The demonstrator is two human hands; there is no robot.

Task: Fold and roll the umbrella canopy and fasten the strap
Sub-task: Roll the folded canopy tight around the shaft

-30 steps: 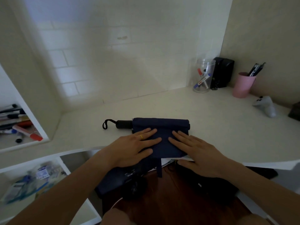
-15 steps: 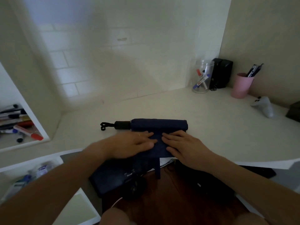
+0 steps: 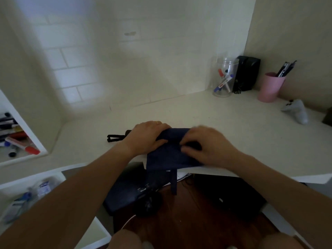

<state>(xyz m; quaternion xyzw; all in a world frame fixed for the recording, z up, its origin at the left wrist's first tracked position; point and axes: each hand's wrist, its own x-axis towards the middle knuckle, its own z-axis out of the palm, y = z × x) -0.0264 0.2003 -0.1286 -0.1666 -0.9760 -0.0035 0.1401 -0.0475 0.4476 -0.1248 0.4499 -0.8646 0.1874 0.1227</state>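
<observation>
Rolling the soft canopy on the worktop (image 3: 233, 123)

Both hands' fingers curl, gripping the limp umbrella canopy (image 3: 167, 155): left hand (image 3: 145, 137), right hand (image 3: 203, 146); strap (image 3: 173, 182) dangles below them.

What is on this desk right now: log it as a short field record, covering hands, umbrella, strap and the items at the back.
left hand: curled over the handle end of the umbrella canopy
right hand: gripping the canopy's far fold
canopy: dark blue, partly rolled, near edge reaching the desk front
strap: hanging loose below the desk edge, unfastened
wrist loop: lying flat, left of the left hand
back right: clear jar, black box, pink cup
</observation>
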